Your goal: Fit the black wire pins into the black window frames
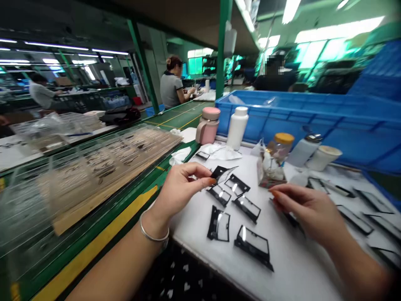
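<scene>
Between the thumb and fingers of my left hand [184, 184] is the corner of a black plastic frame with a clear window [221, 171], tilted up off the white tabletop [200, 225]. My right hand [308, 209] is closed in a pinch at the end of another dark frame piece [293, 219], mostly hidden under the fingers. Several similar black frames with clear panes lie between my hands, such as one frame near the front [253, 246] and another beside it [218, 224].
Longer black frames [354, 219] lie at the right. Behind stand a pink mug [208, 126], a white bottle [237, 128], a yellow-lidded jar [283, 144] and a blue crate [313, 121]. A clear compartment tray [103, 163] is at the left. Other people sit farther back.
</scene>
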`<action>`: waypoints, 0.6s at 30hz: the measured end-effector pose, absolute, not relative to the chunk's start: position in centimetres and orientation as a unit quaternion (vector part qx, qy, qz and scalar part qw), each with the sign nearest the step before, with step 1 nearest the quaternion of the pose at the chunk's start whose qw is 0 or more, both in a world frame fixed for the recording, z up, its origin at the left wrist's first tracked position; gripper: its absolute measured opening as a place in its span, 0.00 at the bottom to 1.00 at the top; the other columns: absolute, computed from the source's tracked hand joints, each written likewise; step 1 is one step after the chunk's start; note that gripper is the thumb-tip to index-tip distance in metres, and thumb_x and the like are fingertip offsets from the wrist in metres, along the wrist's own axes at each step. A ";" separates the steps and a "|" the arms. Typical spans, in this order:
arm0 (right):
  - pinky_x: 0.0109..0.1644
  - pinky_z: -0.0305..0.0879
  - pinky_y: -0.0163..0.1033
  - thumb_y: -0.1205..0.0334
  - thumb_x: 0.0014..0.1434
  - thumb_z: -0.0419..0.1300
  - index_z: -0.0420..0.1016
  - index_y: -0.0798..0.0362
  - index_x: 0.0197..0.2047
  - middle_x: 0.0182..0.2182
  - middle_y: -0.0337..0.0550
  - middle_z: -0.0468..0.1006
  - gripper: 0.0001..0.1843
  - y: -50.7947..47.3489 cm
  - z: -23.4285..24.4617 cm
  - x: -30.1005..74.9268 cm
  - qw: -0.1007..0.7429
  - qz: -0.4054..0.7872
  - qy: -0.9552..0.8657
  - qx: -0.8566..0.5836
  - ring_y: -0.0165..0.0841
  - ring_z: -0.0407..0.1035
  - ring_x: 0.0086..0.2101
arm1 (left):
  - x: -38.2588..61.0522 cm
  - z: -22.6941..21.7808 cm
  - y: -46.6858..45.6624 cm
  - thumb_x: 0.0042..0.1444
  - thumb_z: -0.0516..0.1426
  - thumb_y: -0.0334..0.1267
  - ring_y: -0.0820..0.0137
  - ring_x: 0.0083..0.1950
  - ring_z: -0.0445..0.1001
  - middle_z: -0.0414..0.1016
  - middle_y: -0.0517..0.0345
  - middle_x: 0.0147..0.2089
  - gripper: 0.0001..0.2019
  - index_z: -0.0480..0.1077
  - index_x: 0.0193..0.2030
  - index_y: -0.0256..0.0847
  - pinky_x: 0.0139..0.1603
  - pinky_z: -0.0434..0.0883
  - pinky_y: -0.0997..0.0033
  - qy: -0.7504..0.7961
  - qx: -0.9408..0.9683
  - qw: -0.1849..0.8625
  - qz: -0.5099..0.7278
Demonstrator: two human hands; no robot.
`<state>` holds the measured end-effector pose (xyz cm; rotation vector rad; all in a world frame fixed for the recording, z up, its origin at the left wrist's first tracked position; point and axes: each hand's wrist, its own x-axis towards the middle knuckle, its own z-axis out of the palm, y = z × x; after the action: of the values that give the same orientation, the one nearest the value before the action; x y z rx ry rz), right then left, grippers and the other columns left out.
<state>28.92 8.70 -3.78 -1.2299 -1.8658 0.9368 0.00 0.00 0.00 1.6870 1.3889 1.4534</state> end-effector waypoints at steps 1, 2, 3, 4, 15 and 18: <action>0.28 0.66 0.37 0.40 0.52 0.66 0.80 0.54 0.35 0.24 0.44 0.76 0.23 8.6 -3.7 28.8 0.359 0.388 -0.716 -0.455 0.36 0.69 0.24 | 1.2 0.3 1.0 0.54 0.64 0.37 0.71 0.34 0.73 0.76 0.54 0.33 0.07 0.75 0.33 0.34 0.30 0.68 0.76 0.497 0.623 0.272 0.539; 0.28 0.65 0.36 0.42 0.54 0.66 0.80 0.54 0.36 0.24 0.44 0.75 0.22 8.6 -3.7 28.8 0.368 0.418 -0.706 -0.438 0.35 0.69 0.25 | 2.4 0.6 2.0 0.54 0.64 0.36 0.71 0.33 0.73 0.76 0.55 0.33 0.06 0.75 0.34 0.35 0.30 0.69 0.76 0.483 0.639 0.266 0.536; 0.28 0.65 0.34 0.44 0.56 0.66 0.80 0.54 0.37 0.25 0.44 0.75 0.20 8.7 -3.7 28.9 0.381 0.449 -0.691 -0.419 0.34 0.69 0.25 | 3.5 0.9 2.8 0.55 0.63 0.36 0.71 0.34 0.73 0.76 0.55 0.34 0.05 0.75 0.34 0.35 0.31 0.69 0.76 0.470 0.668 0.233 0.529; 0.27 0.65 0.33 0.45 0.58 0.66 0.80 0.55 0.38 0.26 0.45 0.76 0.19 8.8 -3.7 29.0 0.394 0.483 -0.673 -0.400 0.33 0.69 0.25 | 4.4 1.2 3.6 0.56 0.62 0.35 0.70 0.36 0.73 0.76 0.55 0.35 0.04 0.75 0.35 0.36 0.32 0.69 0.75 0.452 0.705 0.173 0.518; 0.24 0.63 0.29 0.52 0.60 0.67 0.80 0.59 0.39 0.23 0.43 0.74 0.15 9.4 -3.6 29.5 0.472 0.614 -0.542 -0.327 0.29 0.67 0.20 | 9.4 0.8 7.4 0.63 0.52 0.28 0.67 0.40 0.67 0.72 0.57 0.33 0.11 0.69 0.29 0.38 0.34 0.63 0.70 0.306 0.883 -0.231 0.269; 0.22 0.62 0.30 0.55 0.57 0.67 0.79 0.59 0.35 0.24 0.44 0.75 0.13 9.7 -3.5 30.0 0.509 0.578 -0.531 -0.352 0.29 0.66 0.20 | 9.4 0.6 7.9 0.63 0.54 0.32 0.66 0.44 0.69 0.75 0.56 0.41 0.06 0.73 0.39 0.38 0.39 0.67 0.68 0.310 0.882 -0.179 0.306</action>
<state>29.96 9.73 -3.47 -0.8484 -1.2795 1.3930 9.41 7.87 0.58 3.1388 1.1026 1.0900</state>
